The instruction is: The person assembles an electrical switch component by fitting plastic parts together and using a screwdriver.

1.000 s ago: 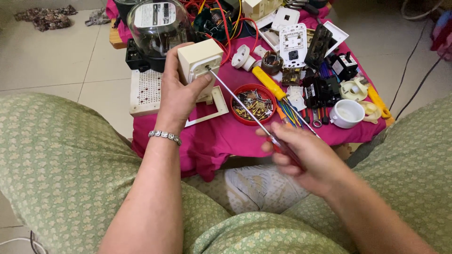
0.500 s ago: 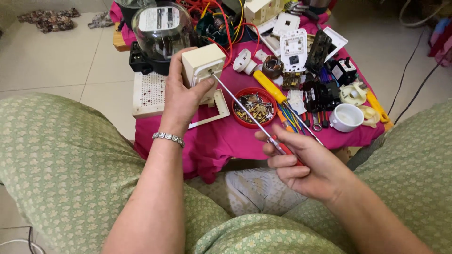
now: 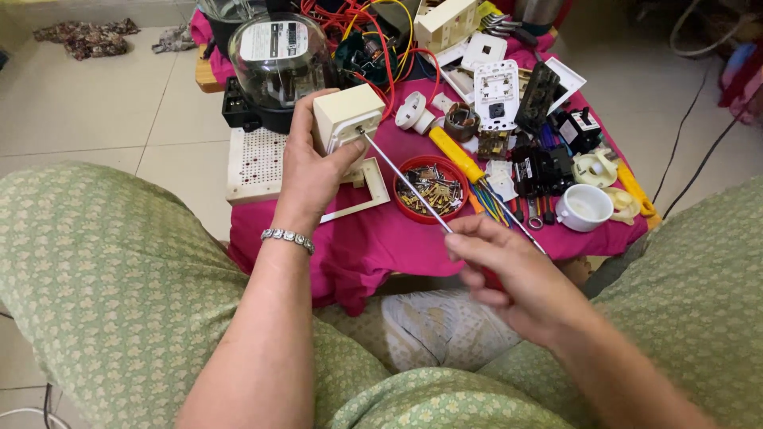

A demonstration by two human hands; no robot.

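Note:
My left hand grips a cream plastic electrical box, held up over the pink-covered low table. A bracelet sits on that wrist. My right hand is closed on the red handle of a long thin screwdriver. The metal shaft runs up and left, and its tip touches the near face of the box. Both hands are above my lap, which is clad in green patterned cloth.
A red round dish of screws, a yellow-handled tool, a white cup, black and white electrical parts, a glass-domed meter, red wires and a white perforated board crowd the table. A cream frame lies under my left hand.
The box and my left hand have shifted slightly lower and nearer. The screwdriver tip stays on the box while my right hand's fingers shift on the handle.

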